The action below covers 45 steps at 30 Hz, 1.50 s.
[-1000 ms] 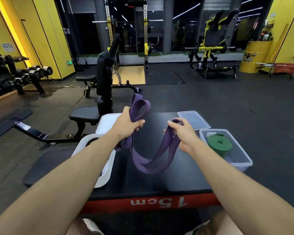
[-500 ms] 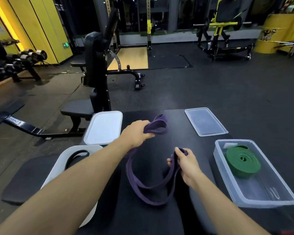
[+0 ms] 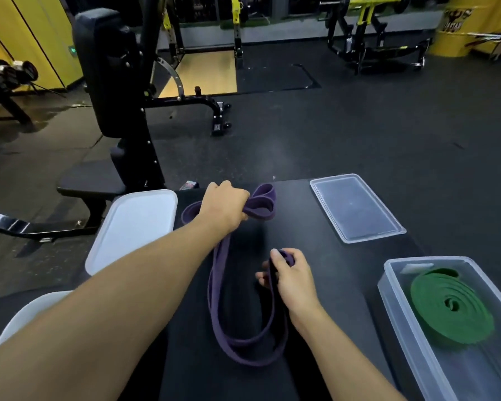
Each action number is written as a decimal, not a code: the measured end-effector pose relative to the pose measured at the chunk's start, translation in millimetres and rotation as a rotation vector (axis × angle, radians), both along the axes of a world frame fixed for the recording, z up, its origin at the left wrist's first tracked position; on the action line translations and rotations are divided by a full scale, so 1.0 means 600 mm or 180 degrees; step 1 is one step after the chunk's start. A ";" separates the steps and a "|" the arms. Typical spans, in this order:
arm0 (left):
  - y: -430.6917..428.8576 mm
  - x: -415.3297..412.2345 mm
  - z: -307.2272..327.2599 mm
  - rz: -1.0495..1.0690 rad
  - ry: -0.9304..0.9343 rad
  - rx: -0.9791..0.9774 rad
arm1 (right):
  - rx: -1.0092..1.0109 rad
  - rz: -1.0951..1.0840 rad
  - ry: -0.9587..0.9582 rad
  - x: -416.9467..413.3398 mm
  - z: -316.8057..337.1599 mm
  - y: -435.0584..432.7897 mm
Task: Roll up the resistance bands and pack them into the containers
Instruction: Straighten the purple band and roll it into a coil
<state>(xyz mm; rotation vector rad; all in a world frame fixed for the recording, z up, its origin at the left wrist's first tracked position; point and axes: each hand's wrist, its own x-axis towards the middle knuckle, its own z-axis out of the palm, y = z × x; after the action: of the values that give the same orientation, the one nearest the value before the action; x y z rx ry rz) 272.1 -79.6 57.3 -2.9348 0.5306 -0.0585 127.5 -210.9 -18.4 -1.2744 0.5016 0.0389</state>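
A long purple resistance band (image 3: 219, 308) lies in a doubled loop on the black platform (image 3: 324, 270). My left hand (image 3: 223, 208) grips its far end, where a short loop sticks out to the right. My right hand (image 3: 291, 277) pinches the other end between thumb and fingers, nearer to me. A rolled green band (image 3: 449, 306) lies in the clear container (image 3: 394, 308) at the right. A white container (image 3: 18, 319) at the lower left is mostly hidden by my left arm.
A clear lid (image 3: 355, 208) lies at the platform's far right, a white lid (image 3: 133, 227) at its far left. A black weight bench (image 3: 110, 111) stands just beyond on the left. Gym machines and a yellow barrel (image 3: 457, 24) stand farther back on the dark floor.
Both hands have lowered the purple band from the air onto the platform and drawn it out lengthwise. The camera has tilted down and closer.
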 end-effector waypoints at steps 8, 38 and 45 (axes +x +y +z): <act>0.012 0.072 -0.058 0.0002 -0.0036 0.0172 | 0.0580 0.0034 0.0070 0.080 0.004 0.006; 0.043 -0.170 -0.131 0.1242 0.0490 -0.1871 | 0.0231 0.0109 0.0254 -0.005 -0.008 0.014; 0.059 -0.284 -0.127 0.1387 0.0538 -0.2308 | -0.0116 0.0153 -0.0150 -0.088 -0.009 0.010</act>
<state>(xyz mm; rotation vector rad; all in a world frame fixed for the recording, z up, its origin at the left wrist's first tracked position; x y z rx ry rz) 101.4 -44.0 -19.2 -3.7107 -0.1800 0.0660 74.6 -205.0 -23.5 -1.3200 0.4328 0.0402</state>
